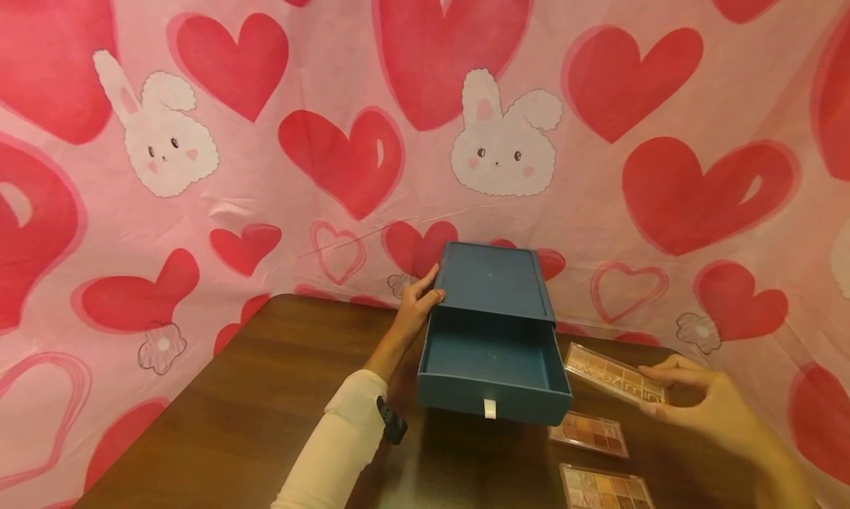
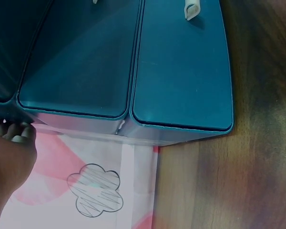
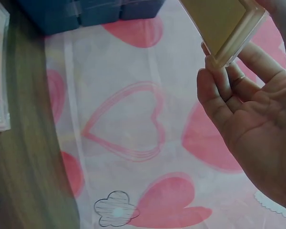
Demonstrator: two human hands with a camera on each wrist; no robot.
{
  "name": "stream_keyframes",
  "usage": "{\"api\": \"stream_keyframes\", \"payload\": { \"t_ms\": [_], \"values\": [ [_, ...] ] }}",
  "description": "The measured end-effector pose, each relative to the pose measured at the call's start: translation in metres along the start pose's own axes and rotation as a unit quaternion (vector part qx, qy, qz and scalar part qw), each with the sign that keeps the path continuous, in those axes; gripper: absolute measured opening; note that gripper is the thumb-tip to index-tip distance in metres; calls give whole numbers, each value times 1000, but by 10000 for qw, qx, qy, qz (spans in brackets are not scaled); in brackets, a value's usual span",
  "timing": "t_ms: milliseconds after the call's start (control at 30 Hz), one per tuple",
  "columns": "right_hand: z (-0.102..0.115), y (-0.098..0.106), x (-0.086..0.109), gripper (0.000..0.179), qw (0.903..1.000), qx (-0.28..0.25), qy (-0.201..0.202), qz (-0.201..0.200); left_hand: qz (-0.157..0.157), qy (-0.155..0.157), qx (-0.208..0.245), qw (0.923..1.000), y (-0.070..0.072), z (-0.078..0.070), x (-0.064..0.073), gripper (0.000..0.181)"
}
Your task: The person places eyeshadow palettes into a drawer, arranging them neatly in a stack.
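A blue drawer box (image 1: pixel 496 276) stands on the table with its top drawer (image 1: pixel 494 402) pulled out, showing a bare floor. My left hand (image 1: pixel 420 302) holds the box's left side, thumb on the top edge; in the left wrist view its curled fingers (image 2: pixel 19 132) lie against the side. My right hand (image 1: pixel 704 398) pinches a clear-lidded eyeshadow palette (image 1: pixel 614 372) by one end, thumb at the near edge and fingers at the far edge. The palette is raised and tilted, just right of the drawer. Its underside shows gold in the right wrist view.
Two more eyeshadow palettes, one pinkish (image 1: pixel 589 434) and one paler (image 1: pixel 606 488), lie on the wooden table (image 1: pixel 279 398) right of the box. A white pull tab (image 1: pixel 490 409) sticks out from the drawer front. Behind the table hangs a pink heart-patterned cloth (image 1: pixel 319 66).
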State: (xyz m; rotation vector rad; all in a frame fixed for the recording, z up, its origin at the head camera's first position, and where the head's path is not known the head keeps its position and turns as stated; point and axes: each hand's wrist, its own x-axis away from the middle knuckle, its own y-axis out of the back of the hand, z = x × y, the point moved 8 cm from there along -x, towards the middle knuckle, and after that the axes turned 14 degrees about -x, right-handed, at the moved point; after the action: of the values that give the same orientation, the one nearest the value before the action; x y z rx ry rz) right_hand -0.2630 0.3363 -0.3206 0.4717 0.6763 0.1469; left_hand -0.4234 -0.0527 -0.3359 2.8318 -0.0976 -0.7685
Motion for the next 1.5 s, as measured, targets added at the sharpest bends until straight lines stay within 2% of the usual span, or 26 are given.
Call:
{"api": "stream_keyframes", "payload": {
  "t_ms": [200,367,733,867,1100,1200,1333,1500],
  "values": [
    [11,7,-4,58,9997,137,194,-42,-21,-17,-12,10000,1,-1,-2,65],
    [18,9,-7,59,9996,32,291,16,18,-27,-24,10000,2,-1,-1,65],
    [36,2,-21,58,9997,110,197,43,-103,-20,-85,9999,4,-1,-1,65],
    [42,-5,-28,59,9998,129,117,104,-99,-56,-136,9998,4,-1,-1,65],
    [54,-26,-46,56,9985,-7,323,437,-27,-41,-99,9999,3,0,-2,67],
    [54,-35,-53,55,9983,-5,251,519,18,-35,-37,10000,2,0,-2,67],
    [53,-49,-61,54,9970,-241,140,721,5,-52,-15,10000,2,-1,-1,65],
    [56,-68,-71,56,9935,-473,329,977,12,-20,123,9999,0,1,-1,64]
  ]
}}
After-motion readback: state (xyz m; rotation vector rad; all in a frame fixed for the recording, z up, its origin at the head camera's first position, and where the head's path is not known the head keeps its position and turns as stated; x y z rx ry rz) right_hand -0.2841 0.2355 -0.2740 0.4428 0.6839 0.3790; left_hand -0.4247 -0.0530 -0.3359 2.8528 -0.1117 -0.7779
